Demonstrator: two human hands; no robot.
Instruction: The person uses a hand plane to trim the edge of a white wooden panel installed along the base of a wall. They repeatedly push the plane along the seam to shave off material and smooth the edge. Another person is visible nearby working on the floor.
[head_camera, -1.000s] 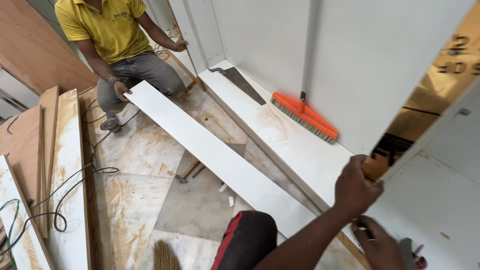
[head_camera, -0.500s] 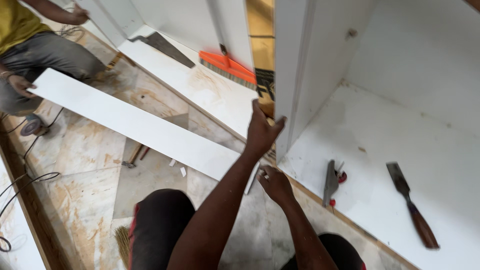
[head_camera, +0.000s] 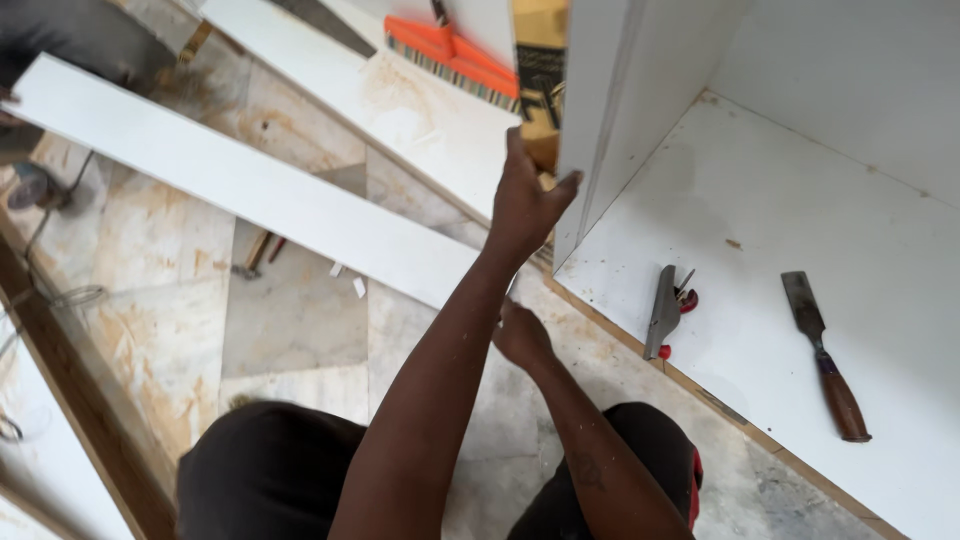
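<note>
Left arm: stretched forward and up from the lower middle of the view, forearm bare.
Left hand (head_camera: 525, 205): raised above the right hand, back toward the camera, thumb spread out to the right, fingers pointing up.
Right arm: bent, forearm running up and left.
Right hand (head_camera: 520, 335): lower, just below the left wrist, fingers curled; grip hidden.

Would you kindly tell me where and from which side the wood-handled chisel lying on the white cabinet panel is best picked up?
Grip the wood-handled chisel by its brown handle, the end nearer the panel's front edge, coming from above. It lies flat on the white cabinet panel with its steel blade pointing towards the back, so the rounded handle is likely the safer hold, and nothing crowds it.
</note>
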